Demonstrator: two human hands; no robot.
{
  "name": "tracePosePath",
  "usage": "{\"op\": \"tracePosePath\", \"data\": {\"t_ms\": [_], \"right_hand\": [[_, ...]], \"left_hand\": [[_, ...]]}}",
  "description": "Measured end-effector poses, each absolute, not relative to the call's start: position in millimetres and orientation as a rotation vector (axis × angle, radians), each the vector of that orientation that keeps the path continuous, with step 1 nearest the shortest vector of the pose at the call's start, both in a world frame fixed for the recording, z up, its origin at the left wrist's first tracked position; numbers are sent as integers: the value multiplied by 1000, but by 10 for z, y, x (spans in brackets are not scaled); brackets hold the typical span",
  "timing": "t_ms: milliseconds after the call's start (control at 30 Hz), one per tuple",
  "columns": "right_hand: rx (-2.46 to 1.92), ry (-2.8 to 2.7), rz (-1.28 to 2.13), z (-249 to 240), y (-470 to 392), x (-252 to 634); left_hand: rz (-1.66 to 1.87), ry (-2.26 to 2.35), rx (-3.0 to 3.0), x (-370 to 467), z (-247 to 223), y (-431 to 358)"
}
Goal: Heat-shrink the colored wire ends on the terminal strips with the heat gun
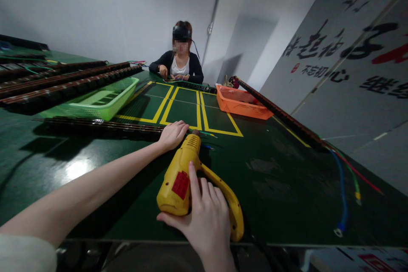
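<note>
Over the table (270, 216), gripping a heat gun (178, 174) in the right hand (208, 216), apparently aiming at wires (208, 134) beside the left hand (174, 136) (cannot tell its hold), next needing steadiness.

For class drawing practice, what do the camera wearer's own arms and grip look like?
The grip: two bare hands, left hand and right hand, no glove, ring or watch showing. A plain pale sleeve ends on the left arm, leaving its forearm bare. No right sleeve shows.

I see co-worker (165, 58) w/ blk headset (181, 33) across tbl (287, 216), green bskt (111, 108) L, orange bskt (239, 108) R, lettering (360, 51) on R wall (350, 112).
</note>
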State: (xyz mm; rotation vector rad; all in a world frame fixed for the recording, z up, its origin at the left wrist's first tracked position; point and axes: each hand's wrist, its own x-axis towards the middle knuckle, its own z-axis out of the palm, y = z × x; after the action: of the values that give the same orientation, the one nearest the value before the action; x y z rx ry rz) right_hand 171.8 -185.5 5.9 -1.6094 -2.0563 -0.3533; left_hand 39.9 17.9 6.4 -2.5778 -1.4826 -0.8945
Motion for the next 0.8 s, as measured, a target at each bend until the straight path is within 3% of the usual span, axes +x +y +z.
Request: {"op": "tracePosePath", "data": {"t_ms": [800], "right_hand": [[-1728,-2000,-451,79,-1921,2173]], "left_hand": [[-934,-1442,-2556,377,-10,211]]}}
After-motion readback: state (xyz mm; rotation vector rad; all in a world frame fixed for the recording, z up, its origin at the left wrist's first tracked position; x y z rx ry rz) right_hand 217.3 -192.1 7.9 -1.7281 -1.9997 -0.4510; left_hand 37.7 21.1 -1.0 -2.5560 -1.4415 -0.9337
